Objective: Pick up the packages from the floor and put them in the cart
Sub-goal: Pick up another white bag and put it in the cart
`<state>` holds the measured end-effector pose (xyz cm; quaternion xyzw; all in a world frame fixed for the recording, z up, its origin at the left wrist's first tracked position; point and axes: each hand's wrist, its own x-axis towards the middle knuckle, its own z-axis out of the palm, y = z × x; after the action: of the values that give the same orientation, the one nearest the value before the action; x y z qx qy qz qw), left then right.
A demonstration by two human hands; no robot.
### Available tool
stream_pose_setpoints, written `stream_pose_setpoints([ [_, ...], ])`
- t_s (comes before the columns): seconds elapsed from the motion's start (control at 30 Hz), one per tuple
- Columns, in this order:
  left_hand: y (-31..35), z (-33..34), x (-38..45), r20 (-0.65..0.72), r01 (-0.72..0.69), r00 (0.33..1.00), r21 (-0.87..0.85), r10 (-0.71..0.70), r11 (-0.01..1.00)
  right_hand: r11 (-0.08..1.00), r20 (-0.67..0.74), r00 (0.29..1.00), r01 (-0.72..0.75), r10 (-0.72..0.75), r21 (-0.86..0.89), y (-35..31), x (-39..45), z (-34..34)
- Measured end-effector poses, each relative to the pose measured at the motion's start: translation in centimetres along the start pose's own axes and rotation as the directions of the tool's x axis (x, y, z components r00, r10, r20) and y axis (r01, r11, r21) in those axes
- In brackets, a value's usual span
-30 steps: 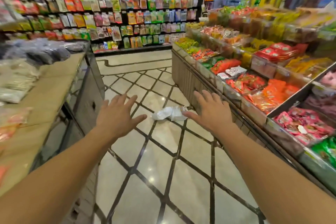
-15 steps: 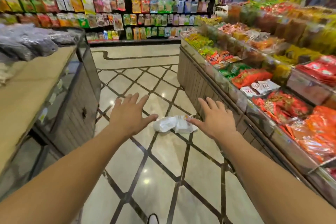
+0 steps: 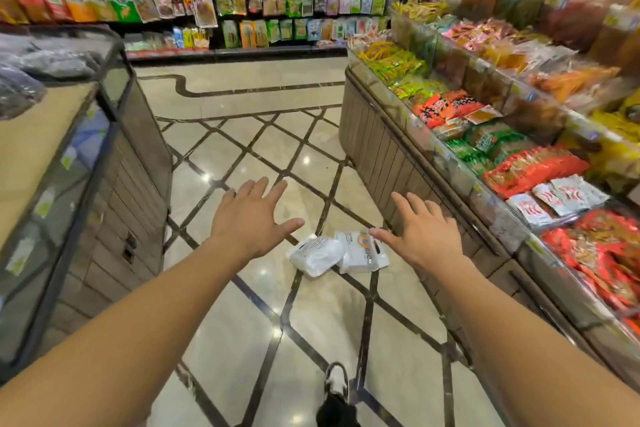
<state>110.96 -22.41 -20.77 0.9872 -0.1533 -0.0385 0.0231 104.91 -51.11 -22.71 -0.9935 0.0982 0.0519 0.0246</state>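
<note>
Out ahead of us, our left hand (image 3: 251, 218) and right hand (image 3: 420, 232) reach with fingers spread, holding nothing. Between and below them two white plastic packages (image 3: 337, 253) lie touching on the glossy cream floor (image 3: 221, 340) (one beside our right thumb). Right of them, glass-fronted display bins (image 3: 491, 218) hold red, orange and green snack packets.

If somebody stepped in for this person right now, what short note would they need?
Left hand: open, holding nothing.
Right hand: open, holding nothing.
Two white packages lie side by side on the tiled floor just beyond the hands, beside the snack display.
Done: nothing picked up.
Left: grasp both packages and put them in the cart, which is not in view.
</note>
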Motion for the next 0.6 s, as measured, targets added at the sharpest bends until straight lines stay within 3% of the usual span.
stream_pose_setpoints([
  [0.37,-3.3,6.9,24.1,0.189,0.074,0.979,0.007,-0.074,0.997,0.997,0.187,0.982,0.024,-0.038,0.076,-1.6,28.3,8.3],
  [0.6,-4.5,16.1,36.3,0.432,0.211,0.883,-0.017,-0.183,0.977,0.993,0.379,0.923,0.03,-0.07,0.11,-0.7,41.4,17.4],
])
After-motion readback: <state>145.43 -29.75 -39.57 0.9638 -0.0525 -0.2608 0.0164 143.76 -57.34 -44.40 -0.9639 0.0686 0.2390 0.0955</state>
